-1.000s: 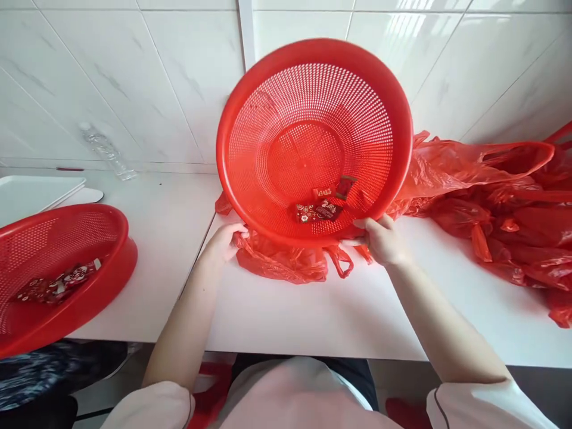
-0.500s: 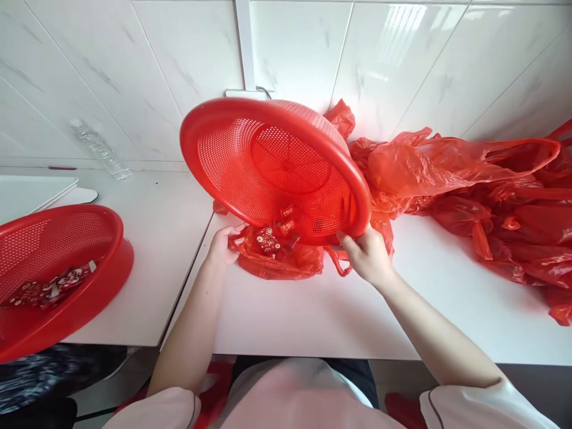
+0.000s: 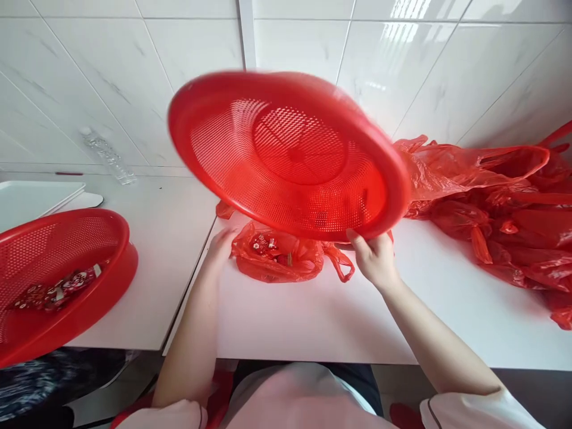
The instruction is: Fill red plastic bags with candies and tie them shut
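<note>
Red basket (image 3: 286,155): head view; held up off the table, just above and behind the small red bag (image 3: 286,265). It is tilted steeply, with its low rim directly over the bag.
Basket contents: the mesh is blurred, so I cannot tell whether any packet is left inside.
Bag contents: a few printed packets (image 3: 261,243) show through the film of the small red bag.
Doing it well: as I judge it, the low rim belongs right over the bag's mouth, with the mouth held wide against the table (image 3: 335,316). A slow, steady tip looks safer than a shake, since small packets can catch in the mesh.
Right hand (image 3: 375,259): just right of the bag, closed on the basket's low rim. The thumb (image 3: 353,236) lies on the inner face, and the other fingers are hidden under the rim.
Left hand (image 3: 218,250): at the bag's left edge, touching the film. The fingertips are partly covered by the basket, so I cannot tell whether they pinch the bag or only rest on it.
Left of the bag: a second basket (image 3: 58,268) with packets in it sits well apart. A white tray (image 3: 31,193) and a plastic bottle (image 3: 107,152) lie beyond it.
Right of the bag: a pile of red bags (image 3: 500,208) lies against the wall.
</note>
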Available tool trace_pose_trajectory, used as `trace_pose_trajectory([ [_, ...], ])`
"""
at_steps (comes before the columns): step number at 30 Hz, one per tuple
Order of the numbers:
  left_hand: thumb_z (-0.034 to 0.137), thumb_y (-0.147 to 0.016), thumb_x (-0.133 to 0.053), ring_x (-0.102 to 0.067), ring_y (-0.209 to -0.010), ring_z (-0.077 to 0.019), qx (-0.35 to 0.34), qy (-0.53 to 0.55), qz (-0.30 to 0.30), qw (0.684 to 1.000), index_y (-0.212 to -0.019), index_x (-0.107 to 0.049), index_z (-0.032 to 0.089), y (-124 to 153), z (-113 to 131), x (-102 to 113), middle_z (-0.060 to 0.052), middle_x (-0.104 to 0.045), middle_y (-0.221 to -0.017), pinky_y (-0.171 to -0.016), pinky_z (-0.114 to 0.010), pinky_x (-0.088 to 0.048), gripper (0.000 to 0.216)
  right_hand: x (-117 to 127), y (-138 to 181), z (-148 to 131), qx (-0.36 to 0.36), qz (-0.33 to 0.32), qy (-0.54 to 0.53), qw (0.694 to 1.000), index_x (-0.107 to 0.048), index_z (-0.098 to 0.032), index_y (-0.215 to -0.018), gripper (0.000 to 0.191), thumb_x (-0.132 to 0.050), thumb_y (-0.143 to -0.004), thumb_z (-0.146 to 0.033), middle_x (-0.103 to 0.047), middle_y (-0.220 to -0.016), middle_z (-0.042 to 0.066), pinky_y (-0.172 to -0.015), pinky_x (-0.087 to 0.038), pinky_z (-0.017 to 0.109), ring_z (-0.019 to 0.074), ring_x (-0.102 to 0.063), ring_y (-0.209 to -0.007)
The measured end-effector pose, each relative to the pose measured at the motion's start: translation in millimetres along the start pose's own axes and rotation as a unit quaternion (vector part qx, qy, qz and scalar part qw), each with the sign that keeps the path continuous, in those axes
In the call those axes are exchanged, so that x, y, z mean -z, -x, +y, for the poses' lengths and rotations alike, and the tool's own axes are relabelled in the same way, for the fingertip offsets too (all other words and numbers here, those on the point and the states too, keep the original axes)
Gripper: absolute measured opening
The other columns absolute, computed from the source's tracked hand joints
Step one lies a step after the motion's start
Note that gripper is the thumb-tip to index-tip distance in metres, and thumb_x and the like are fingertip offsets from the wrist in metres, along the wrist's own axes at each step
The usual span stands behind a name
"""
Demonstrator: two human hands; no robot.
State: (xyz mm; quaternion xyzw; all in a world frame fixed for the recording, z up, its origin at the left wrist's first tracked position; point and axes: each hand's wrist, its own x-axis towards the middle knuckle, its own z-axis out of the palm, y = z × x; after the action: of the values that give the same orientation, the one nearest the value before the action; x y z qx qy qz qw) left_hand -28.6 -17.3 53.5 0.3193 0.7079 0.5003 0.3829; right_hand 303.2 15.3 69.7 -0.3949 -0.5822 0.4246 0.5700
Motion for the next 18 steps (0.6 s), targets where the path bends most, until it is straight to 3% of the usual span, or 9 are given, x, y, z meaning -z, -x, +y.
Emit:
trace_pose_trajectory([
  [2,0.039,-0.08,-0.063,-0.065,-0.094,-0.0227,-0.056,-0.093,0.118,0.987,-0.128,-0.062,0.023,16,5,25,-0.009,-0.051,-0.146,-0.087,-0.038,-0.051,0.051,2,-5,-3,-0.019,0.039,-0.023,0.999,-0.062,-0.021,-0.11,0.034,-0.071,-0.081,-0.037,-0.071,-0.097,0.005,-0.058,-0.063,0.032,0.0195,-0.073,-0.071],
  [4,0.04,-0.085,-0.057,-0.06,-0.116,-0.0301,-0.166,-0.279,0.313,0.893,-0.135,-0.057,0.025,34,8,57,-0.008,-0.043,-0.154,-0.101,-0.048,-0.046,0.052,8,-12,-7,-0.042,0.078,-0.077,0.993,-0.058,-0.025,-0.116,0.041,-0.072,-0.079,-0.035,-0.07,-0.107,0.004,-0.055,-0.063,0.028,0.0166,-0.073,-0.07],
  [5,0.04,-0.086,-0.056,-0.053,-0.127,-0.0344,-0.172,-0.332,0.371,0.85,-0.136,-0.056,0.025,42,8,74,-0.009,-0.043,-0.154,-0.103,-0.053,-0.044,0.052,13,-15,-9,-0.057,0.092,-0.109,0.988,-0.058,-0.026,-0.117,0.043,-0.074,-0.077,-0.033,-0.07,-0.108,0.003,-0.055,-0.062,0.026,0.0151,-0.073,-0.068],
  [7,0.043,-0.085,-0.055,-0.049,-0.132,-0.0403,-0.118,-0.374,0.434,0.811,-0.136,-0.056,0.02,55,7,107,-0.015,-0.048,-0.15,-0.101,-0.061,-0.044,0.056,22,-22,-11,-0.107,0.099,-0.172,0.974,-0.06,-0.025,-0.113,0.042,-0.075,-0.074,-0.027,-0.072,-0.102,0.0,-0.054,-0.063,0.024,0.0132,-0.071,-0.063],
  [10,0.053,-0.082,-0.055,-0.054,-0.122,-0.0511,0.049,-0.404,0.453,0.793,-0.144,-0.045,0.011,61,5,140,-0.028,-0.046,-0.146,-0.088,-0.07,-0.046,0.076,33,-28,-9,-0.213,0.083,-0.25,0.941,-0.065,-0.02,-0.101,0.028,-0.071,-0.073,-0.021,-0.075,-0.087,-0.001,-0.052,-0.062,0.02,0.0114,-0.07,-0.057],
  [12,0.053,-0.083,-0.052,-0.054,-0.12,-0.052,0.102,-0.423,0.429,0.792,-0.139,-0.049,0.006,57,4,148,-0.031,-0.051,-0.139,-0.086,-0.068,-0.048,0.074,34,-29,-6,-0.272,0.068,-0.285,0.917,-0.067,-0.019,-0.095,0.02,-0.067,-0.075,-0.018,-0.075,-0.08,-0.001,-0.05,-0.059,0.014,0.0094,-0.068,-0.053],
  [18,0.052,-0.086,-0.049,-0.06,-0.111,-0.0495,0.027,-0.472,0.381,0.795,-0.135,-0.05,0.002,36,-1,132,-0.029,-0.055,-0.133,-0.08,-0.062,-0.051,0.07,23,-19,-10,-0.324,0.022,-0.311,0.893,-0.068,-0.015,-0.1,0.019,-0.062,-0.081,-0.016,-0.077,-0.078,0.002,-0.053,-0.062,0.016,0.011,-0.069,-0.05],
])
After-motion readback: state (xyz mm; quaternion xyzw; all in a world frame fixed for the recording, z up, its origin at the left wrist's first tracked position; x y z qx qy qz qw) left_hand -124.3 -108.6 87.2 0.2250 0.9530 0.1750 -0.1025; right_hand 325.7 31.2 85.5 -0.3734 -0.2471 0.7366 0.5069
